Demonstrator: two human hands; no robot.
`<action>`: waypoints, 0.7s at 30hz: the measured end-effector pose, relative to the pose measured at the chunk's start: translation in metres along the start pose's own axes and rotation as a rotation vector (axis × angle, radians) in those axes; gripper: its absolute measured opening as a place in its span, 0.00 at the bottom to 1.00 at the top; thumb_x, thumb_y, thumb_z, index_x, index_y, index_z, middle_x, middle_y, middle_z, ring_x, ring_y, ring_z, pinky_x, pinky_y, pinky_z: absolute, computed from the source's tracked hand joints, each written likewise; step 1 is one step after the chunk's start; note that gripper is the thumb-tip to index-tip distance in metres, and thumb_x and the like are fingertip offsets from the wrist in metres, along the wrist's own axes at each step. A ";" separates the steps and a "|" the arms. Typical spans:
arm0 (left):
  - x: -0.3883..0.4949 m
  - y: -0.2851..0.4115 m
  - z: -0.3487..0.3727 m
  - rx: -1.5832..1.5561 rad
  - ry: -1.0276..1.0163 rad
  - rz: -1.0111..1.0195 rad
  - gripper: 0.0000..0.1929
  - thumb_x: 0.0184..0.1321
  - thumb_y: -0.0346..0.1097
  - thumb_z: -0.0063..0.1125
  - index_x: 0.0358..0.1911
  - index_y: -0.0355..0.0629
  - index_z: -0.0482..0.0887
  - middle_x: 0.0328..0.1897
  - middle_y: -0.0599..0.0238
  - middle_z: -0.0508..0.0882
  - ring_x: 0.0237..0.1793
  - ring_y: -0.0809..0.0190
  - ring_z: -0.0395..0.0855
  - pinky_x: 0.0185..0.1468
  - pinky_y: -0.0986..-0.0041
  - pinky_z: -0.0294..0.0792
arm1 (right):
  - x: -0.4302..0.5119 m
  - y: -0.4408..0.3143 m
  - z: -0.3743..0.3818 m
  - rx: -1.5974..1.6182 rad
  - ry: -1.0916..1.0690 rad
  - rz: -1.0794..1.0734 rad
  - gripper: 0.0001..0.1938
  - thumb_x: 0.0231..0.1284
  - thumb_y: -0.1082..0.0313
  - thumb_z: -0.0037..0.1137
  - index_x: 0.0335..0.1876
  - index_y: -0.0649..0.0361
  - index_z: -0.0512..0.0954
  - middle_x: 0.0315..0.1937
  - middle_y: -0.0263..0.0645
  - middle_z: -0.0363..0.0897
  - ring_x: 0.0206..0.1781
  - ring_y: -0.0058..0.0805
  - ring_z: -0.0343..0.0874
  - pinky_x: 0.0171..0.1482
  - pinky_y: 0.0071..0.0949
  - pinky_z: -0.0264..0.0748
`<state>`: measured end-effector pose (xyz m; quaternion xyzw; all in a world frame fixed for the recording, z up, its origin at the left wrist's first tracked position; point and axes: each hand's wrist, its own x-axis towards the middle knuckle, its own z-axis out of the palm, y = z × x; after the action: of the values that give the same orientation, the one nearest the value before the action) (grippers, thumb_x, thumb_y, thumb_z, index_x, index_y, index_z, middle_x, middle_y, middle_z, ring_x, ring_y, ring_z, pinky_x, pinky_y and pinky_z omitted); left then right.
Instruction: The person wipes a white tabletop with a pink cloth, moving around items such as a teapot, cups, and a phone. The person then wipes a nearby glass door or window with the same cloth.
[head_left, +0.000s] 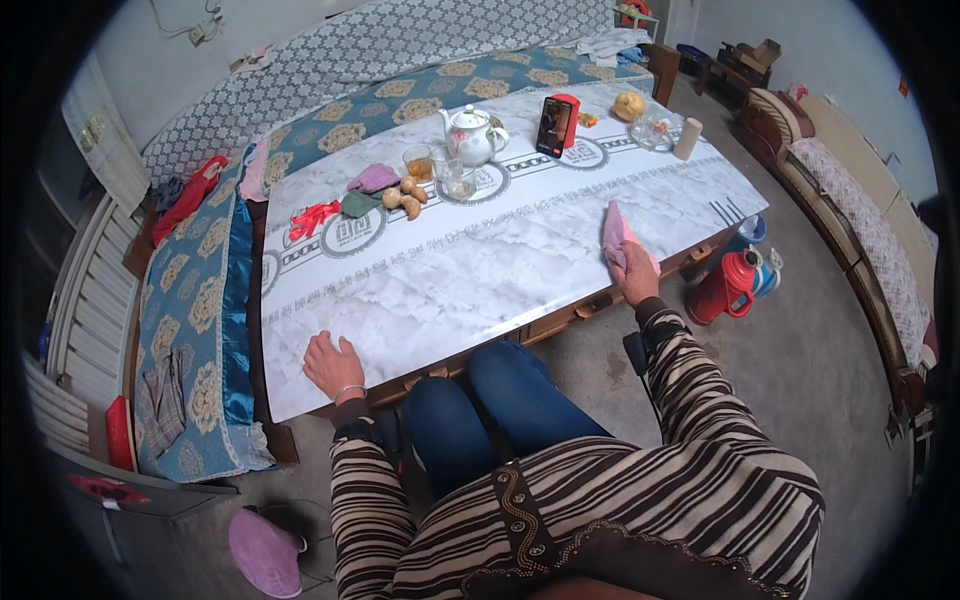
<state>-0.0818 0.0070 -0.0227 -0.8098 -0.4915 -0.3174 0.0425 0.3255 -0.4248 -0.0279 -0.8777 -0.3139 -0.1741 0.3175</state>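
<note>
My left hand rests palm down at the near left of the marble-patterned tabletop, fingers slightly apart and nothing in them. Toward the right, near the front edge, my right hand grips a folded pink and purple cloth against the table. Most of the cloth's near part is hidden under that hand. Beyond my left hand lie a red ribbon, a green cloth, a purple cloth and several small brown knobbly pieces.
A white teapot, a glass of amber liquid, a propped phone, a glass ashtray and a beige cylinder stand farther back. A red thermos is on the floor at right. Drawer handles jut from the table front.
</note>
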 end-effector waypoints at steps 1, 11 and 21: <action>0.000 0.000 0.000 -0.005 -0.002 -0.002 0.18 0.64 0.43 0.61 0.55 0.47 0.81 0.60 0.62 0.80 0.65 0.50 0.73 0.69 0.55 0.61 | 0.000 0.001 0.001 -0.022 0.010 -0.033 0.24 0.60 0.62 0.64 0.60 0.61 0.74 0.60 0.50 0.77 0.64 0.54 0.74 0.67 0.43 0.70; -0.001 0.000 0.000 -0.007 -0.003 -0.004 0.18 0.64 0.43 0.61 0.55 0.47 0.81 0.60 0.63 0.80 0.66 0.51 0.73 0.69 0.55 0.61 | -0.004 -0.003 0.011 -0.022 0.141 -0.060 0.21 0.58 0.64 0.64 0.56 0.61 0.74 0.56 0.49 0.77 0.64 0.54 0.73 0.73 0.45 0.65; 0.000 0.000 0.000 -0.008 -0.008 -0.010 0.18 0.64 0.43 0.61 0.55 0.46 0.81 0.60 0.62 0.81 0.65 0.50 0.73 0.69 0.56 0.61 | -0.003 0.002 0.014 -0.047 0.112 -0.050 0.23 0.58 0.65 0.65 0.58 0.62 0.73 0.58 0.51 0.77 0.66 0.57 0.71 0.73 0.47 0.64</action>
<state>-0.0819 0.0070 -0.0230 -0.8088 -0.4943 -0.3166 0.0357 0.3255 -0.4181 -0.0404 -0.8657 -0.3132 -0.2383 0.3093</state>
